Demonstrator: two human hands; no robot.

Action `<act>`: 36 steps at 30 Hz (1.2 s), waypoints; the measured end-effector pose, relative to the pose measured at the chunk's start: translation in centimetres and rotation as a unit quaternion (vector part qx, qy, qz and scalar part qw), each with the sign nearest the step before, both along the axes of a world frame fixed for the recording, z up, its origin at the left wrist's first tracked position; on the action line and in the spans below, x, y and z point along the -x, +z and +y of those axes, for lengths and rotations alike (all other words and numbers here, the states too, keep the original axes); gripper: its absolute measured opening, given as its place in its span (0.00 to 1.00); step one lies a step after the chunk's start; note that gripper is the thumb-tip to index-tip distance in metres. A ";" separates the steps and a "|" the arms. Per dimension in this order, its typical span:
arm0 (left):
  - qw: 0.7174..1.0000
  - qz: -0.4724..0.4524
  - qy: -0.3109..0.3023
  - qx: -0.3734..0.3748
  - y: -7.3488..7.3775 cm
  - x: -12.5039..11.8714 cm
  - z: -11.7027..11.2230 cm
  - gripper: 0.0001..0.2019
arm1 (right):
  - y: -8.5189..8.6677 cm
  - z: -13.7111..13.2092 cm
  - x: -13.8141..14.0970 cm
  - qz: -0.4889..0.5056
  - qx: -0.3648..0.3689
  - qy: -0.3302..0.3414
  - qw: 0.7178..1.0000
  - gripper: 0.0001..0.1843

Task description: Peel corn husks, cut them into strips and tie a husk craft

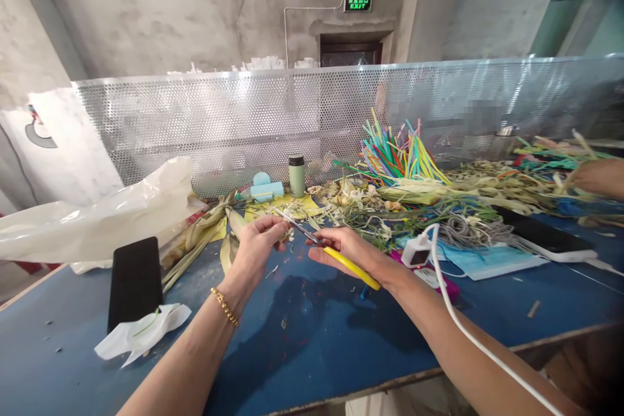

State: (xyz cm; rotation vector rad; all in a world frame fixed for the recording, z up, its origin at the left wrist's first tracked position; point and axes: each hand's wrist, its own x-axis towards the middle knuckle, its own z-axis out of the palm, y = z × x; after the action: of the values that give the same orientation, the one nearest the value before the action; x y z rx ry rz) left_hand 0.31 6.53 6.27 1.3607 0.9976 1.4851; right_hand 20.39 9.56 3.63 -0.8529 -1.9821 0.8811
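Note:
My right hand (347,248) is closed around a pair of scissors (351,268) with yellow handles, held above the blue table. Their metal blades point forward and left, toward my left hand (262,239). The fingers of that hand are pinched together close to the blade tips; what they hold, if anything, is too small to make out. Just behind my left hand lie pale dried husks (233,224). Beyond the blades, plant scraps (292,209) are scattered over yellow paper.
A black phone (135,279) and white tissue (142,333) lie left, near a plastic bag (121,211). Behind stand a green flask (296,177) and colourful fuzzy stems (397,153). Right are a white charger (417,251), its cable, a blue mask (497,261) and another person's hand (597,177).

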 end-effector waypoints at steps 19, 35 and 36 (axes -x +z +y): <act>0.995 -0.074 -0.042 0.054 -0.9 -0.2 0.6 0.14 | 1.7 -0.9 0.2 -0.040 -0.041 -0.135 0.989 0.19; 0.979 -0.177 -0.024 0.098 -2.4 -0.9 1.2 0.10 | 0.8 3.0 -2.8 -0.328 -0.099 -0.332 0.879 0.19; 0.977 -0.187 -0.018 0.099 -2.5 -0.9 1.2 0.10 | 0.7 3.1 -3.0 -0.351 -0.094 -0.346 0.865 0.19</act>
State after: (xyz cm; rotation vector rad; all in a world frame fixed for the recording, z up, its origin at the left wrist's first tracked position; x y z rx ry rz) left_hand 1.18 7.77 3.78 0.9097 0.8466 1.4996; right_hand 23.35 12.63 4.30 -1.7887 -2.0233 -0.0746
